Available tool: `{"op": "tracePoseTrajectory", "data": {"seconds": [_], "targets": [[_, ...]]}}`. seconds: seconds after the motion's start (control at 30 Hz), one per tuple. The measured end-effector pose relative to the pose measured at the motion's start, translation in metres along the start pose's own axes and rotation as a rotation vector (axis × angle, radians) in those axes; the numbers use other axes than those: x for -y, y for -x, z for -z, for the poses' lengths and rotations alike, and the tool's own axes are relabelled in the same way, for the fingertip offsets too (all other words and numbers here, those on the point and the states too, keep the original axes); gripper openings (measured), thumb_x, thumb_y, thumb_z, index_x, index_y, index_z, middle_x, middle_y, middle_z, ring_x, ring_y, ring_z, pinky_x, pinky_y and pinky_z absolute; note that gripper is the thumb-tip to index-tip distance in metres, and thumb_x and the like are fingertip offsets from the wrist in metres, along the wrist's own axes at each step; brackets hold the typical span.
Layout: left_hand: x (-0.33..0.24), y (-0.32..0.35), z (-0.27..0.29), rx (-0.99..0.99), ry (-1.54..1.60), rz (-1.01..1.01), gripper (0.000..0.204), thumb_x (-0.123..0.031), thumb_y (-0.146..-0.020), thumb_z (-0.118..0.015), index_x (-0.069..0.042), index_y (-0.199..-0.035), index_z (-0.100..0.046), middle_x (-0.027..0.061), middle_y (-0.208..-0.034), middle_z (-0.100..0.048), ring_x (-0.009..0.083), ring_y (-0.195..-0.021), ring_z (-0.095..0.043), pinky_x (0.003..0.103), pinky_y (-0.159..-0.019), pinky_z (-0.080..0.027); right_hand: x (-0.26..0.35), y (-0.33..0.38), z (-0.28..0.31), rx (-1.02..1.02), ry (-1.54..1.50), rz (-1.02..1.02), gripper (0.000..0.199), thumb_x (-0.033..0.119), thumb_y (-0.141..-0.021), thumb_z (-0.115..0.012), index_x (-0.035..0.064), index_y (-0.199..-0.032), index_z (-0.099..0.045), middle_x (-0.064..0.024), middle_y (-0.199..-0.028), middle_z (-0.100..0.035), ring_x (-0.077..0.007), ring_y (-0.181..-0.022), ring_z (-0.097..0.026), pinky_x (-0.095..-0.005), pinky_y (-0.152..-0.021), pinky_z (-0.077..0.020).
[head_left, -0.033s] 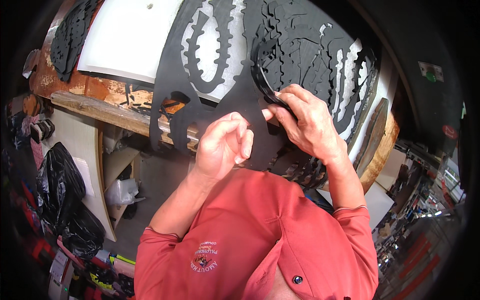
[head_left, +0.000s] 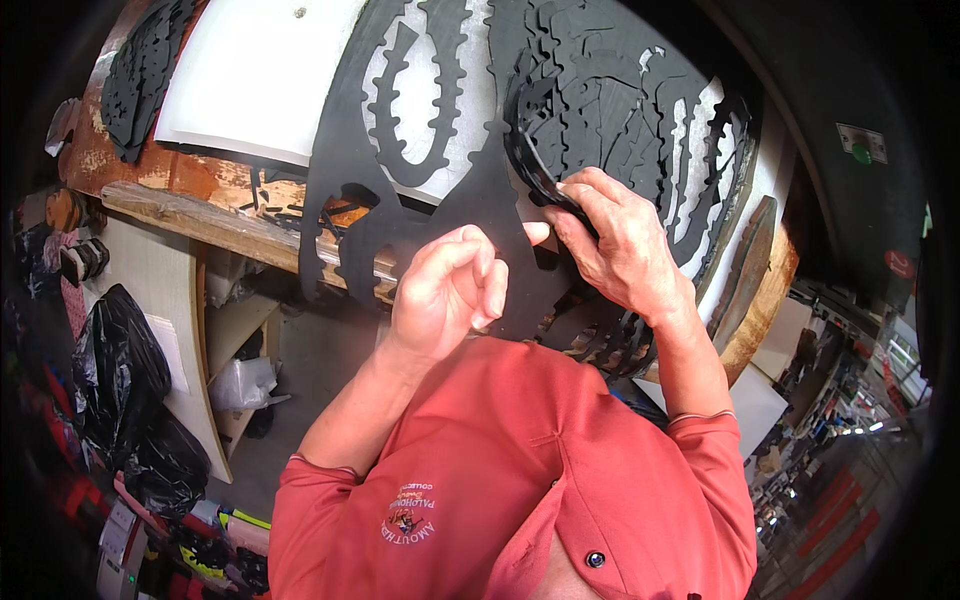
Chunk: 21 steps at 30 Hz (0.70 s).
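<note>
My right hand (head_left: 625,245) pinches the lower end of a curved black band (head_left: 530,160). The band has a thick edge, and its upper end lies against a pile of black toothed pieces. Just left of it, my left hand (head_left: 440,290) has its fingers curled in, and whatever they may hold is hidden. Behind that hand hangs a black sheet (head_left: 470,200) with toothed, sole-shaped openings cut through it. Part of the sheet drapes over the bench's front edge. A lone fingertip (head_left: 537,234) shows between the hands.
A white board (head_left: 260,80) lies on the worn bench at the left, beside a black stack of cut pieces (head_left: 145,80). Small black scraps lie near the wooden edge rail (head_left: 200,215). Below are a shelf unit (head_left: 165,300) and black plastic bags (head_left: 125,370).
The black band has tilted slightly in my right hand, and more of its edge shows. The fingertip between the hands has shifted a little. My left hand has barely moved.
</note>
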<state>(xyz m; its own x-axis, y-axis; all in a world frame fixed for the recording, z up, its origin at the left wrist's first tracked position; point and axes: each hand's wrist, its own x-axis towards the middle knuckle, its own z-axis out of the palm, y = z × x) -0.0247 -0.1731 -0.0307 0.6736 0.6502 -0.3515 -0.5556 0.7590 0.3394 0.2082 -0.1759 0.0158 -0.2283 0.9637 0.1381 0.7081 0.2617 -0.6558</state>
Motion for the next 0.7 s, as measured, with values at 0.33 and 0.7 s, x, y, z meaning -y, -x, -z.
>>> {"op": "tracePoseTrajectory", "data": {"seconds": [0.33,0.7], "targets": [[-0.028,0.028,-0.043,-0.396,-1.072,-0.326,0.018,-0.008,-0.110,-0.061,0.005,-0.108,-0.073,0.0212,-0.119,-0.077,0.0142,-0.077,-0.074,0.026,-0.065,-0.061,-0.008,0.020,0.019,-0.255,-0.290,-0.599,0.021,0.014,-0.104,-0.070,-0.0013,-0.118,-0.073,0.0032,-0.079,-0.062,-0.0054,-0.073,-0.051,-0.0269,-0.067,-0.0471],[0.011,-0.056,-0.065,-0.243,-0.885,-0.339,0.058,-0.014,-0.096,-0.084,0.013,-0.141,-0.059,0.0168,-0.106,-0.077,0.0182,-0.099,-0.076,0.030,-0.083,-0.063,-0.009,0.022,0.017,-0.209,-0.330,-0.336,0.015,0.010,-0.103,-0.069,-0.0020,-0.111,-0.073,-0.0053,-0.088,-0.069,-0.0109,-0.078,-0.060,-0.0298,-0.071,-0.0510]]}}
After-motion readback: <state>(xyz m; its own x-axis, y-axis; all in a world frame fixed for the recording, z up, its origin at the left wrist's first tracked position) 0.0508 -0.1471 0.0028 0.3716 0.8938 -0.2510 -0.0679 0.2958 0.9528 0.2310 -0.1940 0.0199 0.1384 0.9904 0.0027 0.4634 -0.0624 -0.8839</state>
